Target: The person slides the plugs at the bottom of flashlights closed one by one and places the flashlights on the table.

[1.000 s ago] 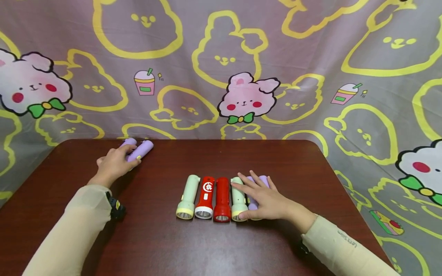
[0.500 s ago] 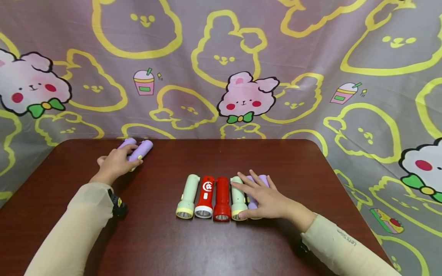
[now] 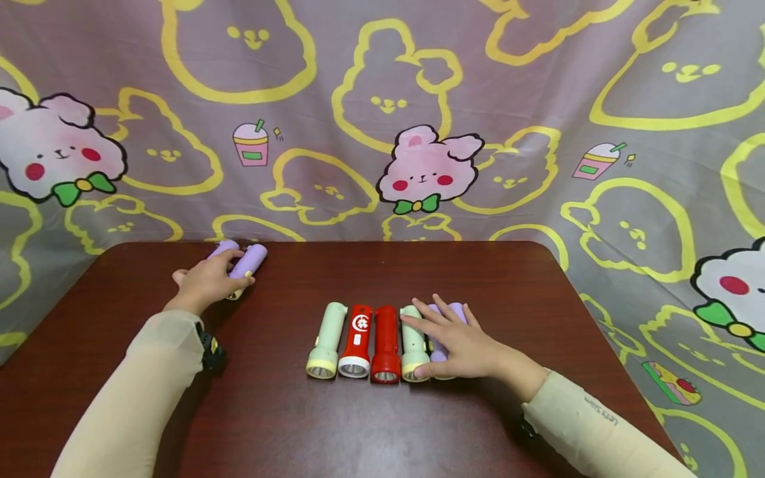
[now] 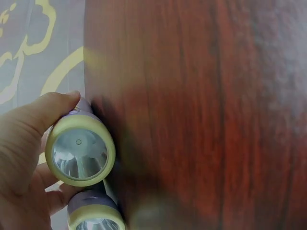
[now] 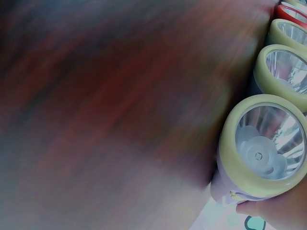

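At the back left of the table, my left hand (image 3: 209, 282) grips a purple flashlight (image 3: 250, 259) between thumb and fingers. In the left wrist view its cream-rimmed lens (image 4: 80, 155) faces the camera. A second purple flashlight (image 3: 224, 246) lies close beside it, partly behind my fingers. My right hand (image 3: 463, 345) is spread, fingers straight, over the right end of a flashlight row. Beneath it are a pale green flashlight (image 3: 412, 335) and two purple ones, mostly covered; the outermost purple flashlight (image 5: 223, 189) shows large in the right wrist view, a fingertip at its side.
The row continues leftward with a plain red flashlight (image 3: 385, 342), a red flashlight with a white emblem (image 3: 356, 348) and another pale green flashlight (image 3: 327, 335). All lie on a dark wooden table (image 3: 269, 411). A patterned cloth (image 3: 335, 79) hangs right behind its far edge.
My left hand has shifted slightly to the right, and the gripped purple flashlight has moved a little with it. My right hand and the row stay put.
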Available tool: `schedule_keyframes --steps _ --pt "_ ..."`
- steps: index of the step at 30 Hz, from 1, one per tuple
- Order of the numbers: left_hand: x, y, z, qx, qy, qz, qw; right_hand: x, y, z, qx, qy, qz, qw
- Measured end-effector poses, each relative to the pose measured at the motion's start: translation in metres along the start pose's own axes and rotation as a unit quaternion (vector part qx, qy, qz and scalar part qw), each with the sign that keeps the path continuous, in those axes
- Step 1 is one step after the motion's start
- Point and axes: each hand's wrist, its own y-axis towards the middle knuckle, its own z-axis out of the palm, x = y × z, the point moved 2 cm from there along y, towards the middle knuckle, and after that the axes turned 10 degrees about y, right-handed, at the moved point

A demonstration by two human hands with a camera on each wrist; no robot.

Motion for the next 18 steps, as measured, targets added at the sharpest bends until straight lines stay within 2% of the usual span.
schedule_keyframes --steps 6,12,18 --pt "-0.0055 -0.0008 0.0010 0.000 -0.002 0.008 1.0000 0.0010 -0.0007 -0.0013 -0.003 -0.005 -0.002 1.0000" --pt "-0.0067 0.0005 0.0018 -0.013 -0.006 0.010 0.9998 0.0001 -0.0006 -0.0006 -0.006 -0.005 -0.001 1.0000" --pt "-0.0095 0.0005 0.0023 0.005 -0.004 0.008 0.9999 0.0005 -0.0003 -0.0001 -0.004 -0.004 -0.002 1.0000"
